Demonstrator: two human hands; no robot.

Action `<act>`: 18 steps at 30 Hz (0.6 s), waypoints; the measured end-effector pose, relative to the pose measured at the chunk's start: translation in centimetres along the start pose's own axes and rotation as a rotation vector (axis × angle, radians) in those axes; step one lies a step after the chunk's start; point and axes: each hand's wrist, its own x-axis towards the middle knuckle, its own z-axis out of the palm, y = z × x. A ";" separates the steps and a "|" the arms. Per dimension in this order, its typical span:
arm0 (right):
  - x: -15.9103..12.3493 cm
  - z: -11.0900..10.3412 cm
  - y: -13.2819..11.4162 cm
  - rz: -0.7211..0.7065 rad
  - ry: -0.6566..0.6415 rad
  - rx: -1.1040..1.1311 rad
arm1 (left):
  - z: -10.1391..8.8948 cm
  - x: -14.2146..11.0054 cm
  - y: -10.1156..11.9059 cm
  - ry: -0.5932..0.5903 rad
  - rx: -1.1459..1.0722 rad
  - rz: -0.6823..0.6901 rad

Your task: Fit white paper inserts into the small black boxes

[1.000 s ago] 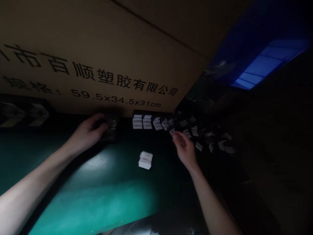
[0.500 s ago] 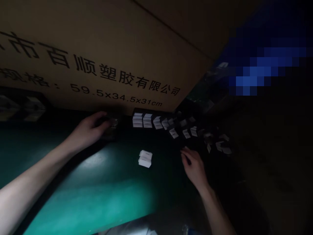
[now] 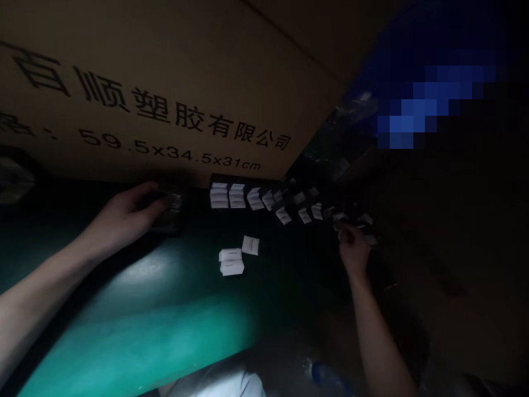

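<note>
My left hand is closed round a dark, shiny, box-like stack at the foot of the big carton; dim light hides its details. Over on the right, my right hand has its fingers curled among loose small white boxes, and what they pinch is not clear. Between the hands, a pair of small white boxes lies on the green tabletop. A single white box with faint print sits by their upper right corner.
A large printed cardboard carton stands behind the work surface. Along its base runs a row of white boxes, scattering rightward. A person in blue is at the upper right. A bottle shows below the table edge.
My right hand has moved right, to the scattered white boxes. A single white box now lies beside the pair. My left hand keeps its hold, while the whole view has shifted slightly.
</note>
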 end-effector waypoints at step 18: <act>10.4 2.3 3.9 0.035 -0.407 -0.291 | 0.1 0.3 -0.4 0.011 0.003 -0.012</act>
